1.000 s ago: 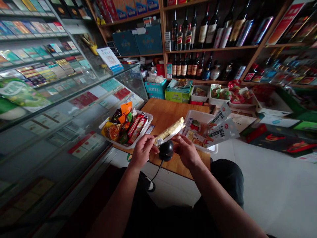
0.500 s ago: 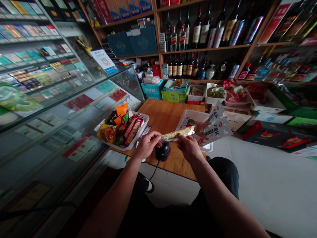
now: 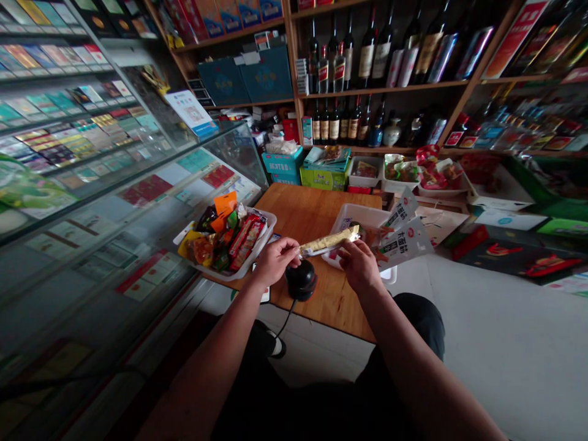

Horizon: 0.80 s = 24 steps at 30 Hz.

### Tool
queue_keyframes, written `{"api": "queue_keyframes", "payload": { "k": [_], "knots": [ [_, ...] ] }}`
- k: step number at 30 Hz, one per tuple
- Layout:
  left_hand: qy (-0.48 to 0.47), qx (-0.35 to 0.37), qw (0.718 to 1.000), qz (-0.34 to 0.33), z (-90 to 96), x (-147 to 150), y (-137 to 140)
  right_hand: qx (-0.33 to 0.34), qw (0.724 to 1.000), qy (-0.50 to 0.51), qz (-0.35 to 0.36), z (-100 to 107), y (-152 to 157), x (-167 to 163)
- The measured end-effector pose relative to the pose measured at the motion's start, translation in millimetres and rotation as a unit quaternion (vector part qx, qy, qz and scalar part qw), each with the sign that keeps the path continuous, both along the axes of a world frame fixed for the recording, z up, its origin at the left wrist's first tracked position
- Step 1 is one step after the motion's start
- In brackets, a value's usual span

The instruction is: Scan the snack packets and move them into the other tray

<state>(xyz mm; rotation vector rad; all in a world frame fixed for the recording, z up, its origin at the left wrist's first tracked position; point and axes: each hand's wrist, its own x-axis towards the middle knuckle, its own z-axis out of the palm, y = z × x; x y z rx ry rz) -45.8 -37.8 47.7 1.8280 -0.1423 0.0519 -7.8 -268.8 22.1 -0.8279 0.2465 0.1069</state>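
Both hands hold a long yellow snack packet (image 3: 329,241) stretched level above a black round scanner (image 3: 301,280) with a cable. My left hand (image 3: 274,260) pinches the packet's left end; my right hand (image 3: 359,263) grips its right end. The scanner sits on a small wooden table (image 3: 312,214), just below the packet. A white tray of mixed snack packets (image 3: 225,239) stands to the left. A second white tray (image 3: 362,217) holding white-labelled packets (image 3: 404,236) lies to the right.
A glass display counter (image 3: 114,202) with cigarette packs runs along the left. Shelves of bottles (image 3: 367,61) fill the back wall. Boxes and trays of goods (image 3: 413,171) crowd behind the table. White floor (image 3: 505,349) lies to the right, my dark-clad legs below.
The packet has gone from tilted in my left hand to stretched flat between both hands above the scanner. My right hand has left the scanner and taken the packet's right end.
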Motion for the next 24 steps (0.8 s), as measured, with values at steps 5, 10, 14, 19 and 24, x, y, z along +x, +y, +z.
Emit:
{"api": "queue_keyframes", "payload": {
  "k": [5,10,14,19,24],
  "knots": [
    [0.007,0.008,1.000,0.007,0.1,9.2,4.2,-0.028,0.999,-0.023,-0.018,-3.6,-12.3,15.7],
    [-0.015,0.041,0.999,0.013,-10.5,31.8,12.9,-0.080,0.996,-0.031,-0.024,-19.5,-13.4,33.4],
    [-0.035,0.080,0.996,0.016,-23.8,48.2,18.5,-0.129,0.991,-0.029,-0.031,-36.8,-9.8,47.9],
    [-0.039,0.166,0.985,0.027,-37.2,54.6,20.8,-0.192,0.981,-0.023,-0.031,-60.3,-10.0,58.7],
    [-0.097,0.262,0.959,0.041,-44.9,54.7,25.9,-0.271,0.961,-0.045,-0.010,-77.5,-13.7,60.0]
  ]
}}
